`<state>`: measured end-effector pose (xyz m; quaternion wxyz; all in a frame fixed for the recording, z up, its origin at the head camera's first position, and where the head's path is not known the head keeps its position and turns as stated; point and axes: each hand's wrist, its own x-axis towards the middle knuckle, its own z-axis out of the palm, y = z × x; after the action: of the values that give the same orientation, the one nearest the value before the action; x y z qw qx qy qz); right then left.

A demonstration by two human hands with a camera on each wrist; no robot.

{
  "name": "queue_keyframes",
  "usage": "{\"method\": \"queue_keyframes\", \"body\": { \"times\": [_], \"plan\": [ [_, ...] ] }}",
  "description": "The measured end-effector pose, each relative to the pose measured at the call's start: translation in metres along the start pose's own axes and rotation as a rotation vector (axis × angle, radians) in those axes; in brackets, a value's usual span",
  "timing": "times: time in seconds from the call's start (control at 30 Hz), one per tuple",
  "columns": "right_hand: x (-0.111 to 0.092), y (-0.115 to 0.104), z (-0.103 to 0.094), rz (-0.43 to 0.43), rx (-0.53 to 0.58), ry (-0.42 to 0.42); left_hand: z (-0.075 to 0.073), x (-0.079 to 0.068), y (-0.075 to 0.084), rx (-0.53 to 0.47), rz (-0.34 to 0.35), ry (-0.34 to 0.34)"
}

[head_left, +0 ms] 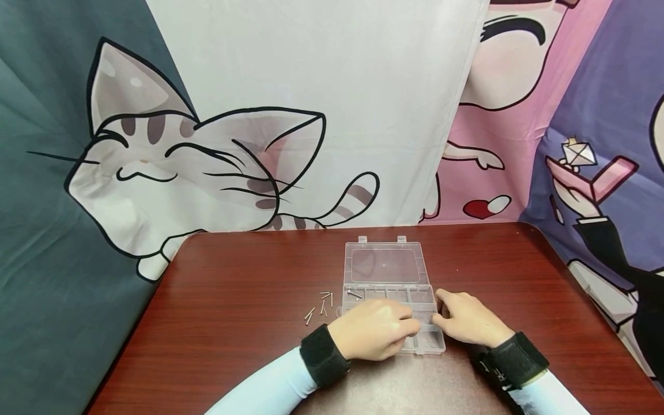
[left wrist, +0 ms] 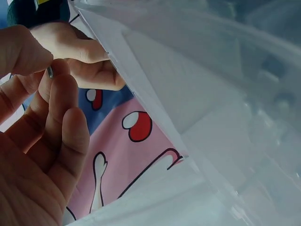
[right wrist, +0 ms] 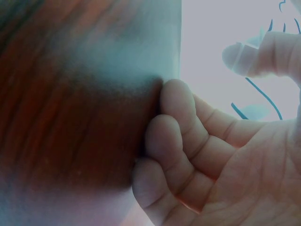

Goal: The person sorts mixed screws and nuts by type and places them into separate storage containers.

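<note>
A clear plastic compartment box (head_left: pixel 432 339) lies on the table with its lid (head_left: pixel 384 262) folded back. My left hand (head_left: pixel 374 328) is over the front compartments and covers part of them. Between its thumb and fingertips it pinches a small metal screw (left wrist: pixel 50 71), of which only one end shows in the left wrist view. At the box's right side, my right hand (head_left: pixel 474 319) touches the edge with bent, relaxed fingers, the thumb apart from them in the right wrist view. One screw (head_left: pixel 354 294) lies in the back left compartment.
Several loose screws (head_left: pixel 323 305) are scattered on the brown table (head_left: pixel 249 288) left of the box. Behind the table's far edge hangs a printed cloth (head_left: pixel 332 69) with cartoon figures. Both wrists wear black bands (head_left: pixel 324 355).
</note>
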<state>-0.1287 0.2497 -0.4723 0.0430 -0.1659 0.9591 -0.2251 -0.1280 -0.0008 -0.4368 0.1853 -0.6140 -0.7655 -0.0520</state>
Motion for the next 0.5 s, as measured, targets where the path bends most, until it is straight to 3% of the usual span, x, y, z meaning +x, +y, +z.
{"method": "queue_keyframes", "body": {
  "times": [0.4,0.5],
  "plan": [
    [0.0007,-0.0004,-0.0004,0.000,0.003,-0.006,0.0029,0.0002,-0.0002,-0.016,-0.011,0.005],
    [0.0005,-0.0001,-0.0003,-0.004,0.002,-0.010,0.0022,-0.0012,0.0008,-0.042,-0.031,-0.024]
  ]
}}
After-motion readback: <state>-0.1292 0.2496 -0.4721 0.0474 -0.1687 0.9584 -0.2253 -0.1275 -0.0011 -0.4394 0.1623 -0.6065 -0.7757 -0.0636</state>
